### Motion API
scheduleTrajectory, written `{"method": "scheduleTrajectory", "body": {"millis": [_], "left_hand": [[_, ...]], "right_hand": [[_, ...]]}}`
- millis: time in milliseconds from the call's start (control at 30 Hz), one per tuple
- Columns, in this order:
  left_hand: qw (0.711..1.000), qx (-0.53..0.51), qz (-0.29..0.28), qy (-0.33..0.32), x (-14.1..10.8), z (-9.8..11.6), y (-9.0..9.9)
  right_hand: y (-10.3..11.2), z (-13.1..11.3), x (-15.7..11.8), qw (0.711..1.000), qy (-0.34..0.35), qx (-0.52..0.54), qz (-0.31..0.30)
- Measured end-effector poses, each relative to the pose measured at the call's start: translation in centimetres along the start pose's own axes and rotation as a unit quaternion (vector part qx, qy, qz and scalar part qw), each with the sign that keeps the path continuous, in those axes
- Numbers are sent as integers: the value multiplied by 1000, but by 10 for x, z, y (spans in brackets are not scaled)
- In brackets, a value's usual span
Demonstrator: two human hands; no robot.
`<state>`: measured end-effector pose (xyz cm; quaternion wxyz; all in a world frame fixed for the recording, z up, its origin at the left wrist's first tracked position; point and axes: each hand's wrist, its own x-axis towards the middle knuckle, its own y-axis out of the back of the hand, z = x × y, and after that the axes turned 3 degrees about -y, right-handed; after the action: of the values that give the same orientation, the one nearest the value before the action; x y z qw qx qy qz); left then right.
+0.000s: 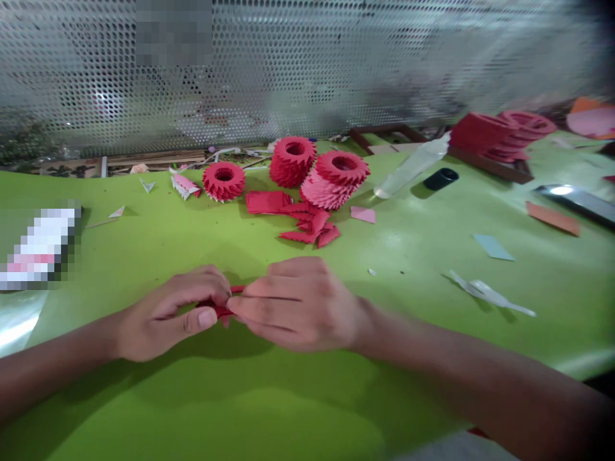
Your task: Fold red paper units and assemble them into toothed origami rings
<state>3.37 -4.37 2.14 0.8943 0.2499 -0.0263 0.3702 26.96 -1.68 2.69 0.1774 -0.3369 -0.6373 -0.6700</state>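
Right now, two hands are working on red paper (237,289) above the green table (230,410), near its front edge. The left hand (168,314) is pinching the paper between thumb and fingers; the right hand (302,307) is pressing its fingers together over the other end, its thumb hiding from view. Whether they are holding one piece or several, I cannot tell.

Beyond them, three toothed paper rings are standing: one low red ring (223,182), one taller red ring (293,161) and one red-and-pink ring (331,182). One flat red stack (268,202) is lying in front, touching a loose heap of folded red pieces (312,224), overlapping too much for counting. Farther right, three single slips are lying apart: one pink (362,214), one pale blue (493,247), one orange (552,218). One black cylinder (441,179) is resting near one translucent tube (413,166).
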Motion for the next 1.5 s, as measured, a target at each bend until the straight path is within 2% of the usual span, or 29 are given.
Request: {"method": "scheduleTrajectory", "body": {"millis": [333,633,867,1500], "left_hand": [[999,12,-6,32,-2,-4,1],[996,-9,16,85,-4,-1,-3],[995,-30,9,90,-3,-2,-3],[992,-28,10,127,-4,-2,-4]], "right_hand": [[4,1,4,997,34,-65,-1],[5,2,4,993,43,-110,-9],[1,2,2,998,16,-68,-7],[5,0,5,995,22,-93,3]]}}
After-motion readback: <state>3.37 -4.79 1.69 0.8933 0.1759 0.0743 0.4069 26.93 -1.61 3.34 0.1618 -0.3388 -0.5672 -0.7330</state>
